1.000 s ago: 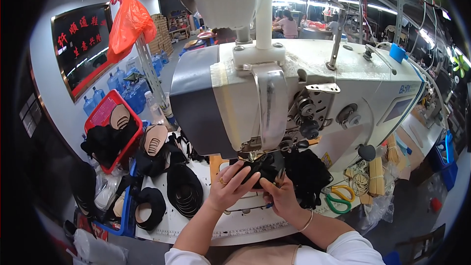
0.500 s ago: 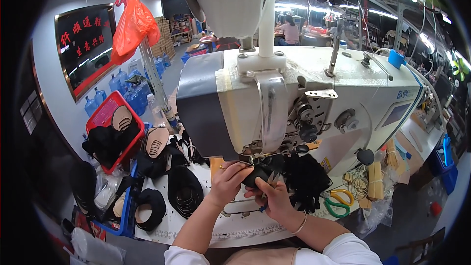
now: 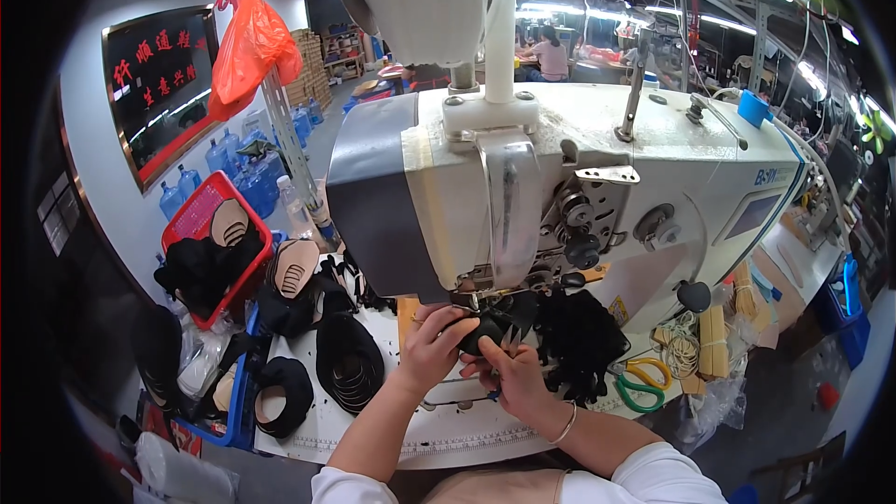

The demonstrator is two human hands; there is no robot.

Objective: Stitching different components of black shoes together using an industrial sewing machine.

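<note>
Under the needle area of a large white sewing machine (image 3: 597,163), my left hand (image 3: 431,347) pinches a small black fabric piece (image 3: 483,333) by its left side. My right hand (image 3: 513,378) is closed at the piece's lower right, its thumb against the fabric. Held in that same hand are thread snips (image 3: 512,340), with metal tips pointing up and a bit of blue showing below the fingers. Fingers cover most of the snips and part of the piece. Close to the right hand lies a heap of black fabric strips (image 3: 581,341).
Black shoe uppers (image 3: 349,364) lie left of my arm, near a blue crate (image 3: 241,401) and a red basket (image 3: 257,257) of black pieces. Scissors with yellow and green handles (image 3: 642,385) rest at right, beside cord (image 3: 686,350). A person (image 3: 551,54) sits far back.
The black piece has turned slightly between my fingers, showing more of its surface. My right hand has shifted a little left and the snips' tips have moved with it.
</note>
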